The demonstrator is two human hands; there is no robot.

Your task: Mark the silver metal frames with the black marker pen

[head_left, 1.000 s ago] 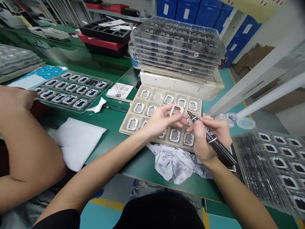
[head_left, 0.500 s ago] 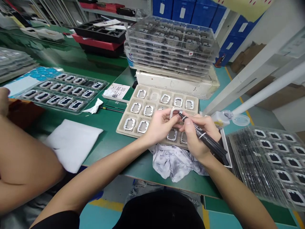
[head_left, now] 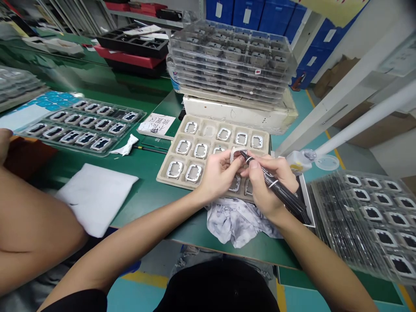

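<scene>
Over the beige moulded tray, my left hand is closed on a small silver metal frame, partly hidden by the fingers. My right hand grips a black marker pen, its tip touching or very near the frame's upper edge. Similar frames, such as one metal frame, lie in the tray's pockets. One pocket in the back row holds no frame. Below the hands a stained white cloth lies crumpled against the tray's front edge.
Stacked clear trays stand on a white box behind. At right are a plastic bottle and another tray stack. Left are a filled clear tray, a folded white cloth and a co-worker's arm.
The frame in my left hand appears slightly turned, and the pen tip has shifted a little left along its edge. Both hands keep their holds. The whole view has shifted slightly.
</scene>
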